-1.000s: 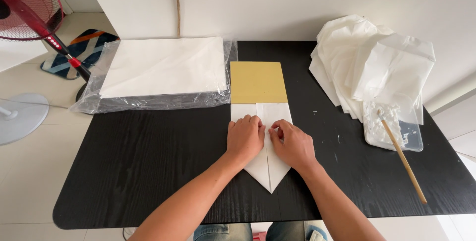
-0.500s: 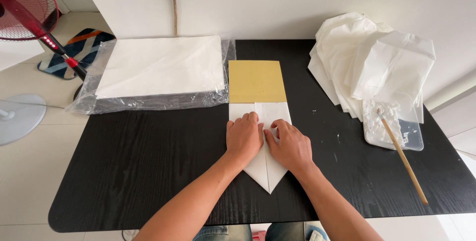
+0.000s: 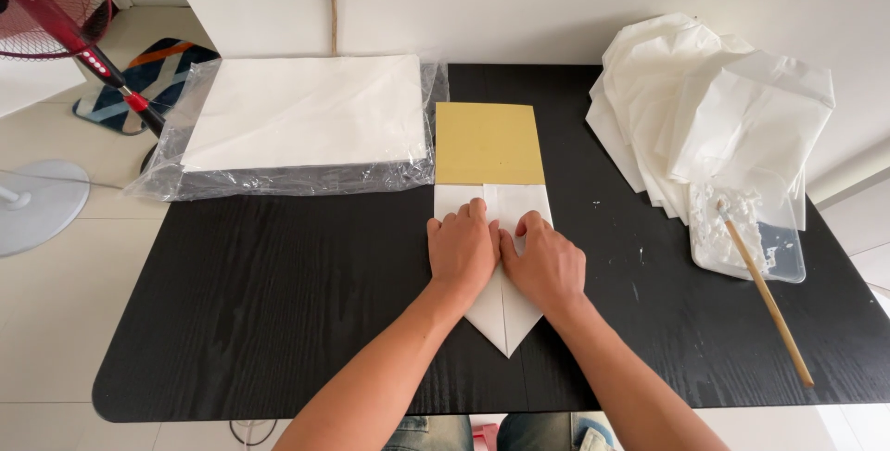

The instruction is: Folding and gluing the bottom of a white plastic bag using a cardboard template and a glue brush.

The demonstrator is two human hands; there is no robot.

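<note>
On the black table (image 3: 278, 312), near the middle of its front edge, lies a folded white paper (image 3: 505, 312) whose point aims at the person. The left hand (image 3: 462, 249) and right hand (image 3: 547, 266) press flat on it side by side, fingers spread and gripping nothing, the paper under both palms. A yellow sheet (image 3: 489, 142) touches its far edge. A plastic-wrapped paper stack (image 3: 301, 122) lies toward the back left corner, and white bags (image 3: 705, 108) with a wooden stick (image 3: 765, 293) lie toward the right edge.

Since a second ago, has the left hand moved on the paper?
No. The left hand still presses the folded white paper beside the right hand, its fingertips just below the yellow sheet, as before.
</note>
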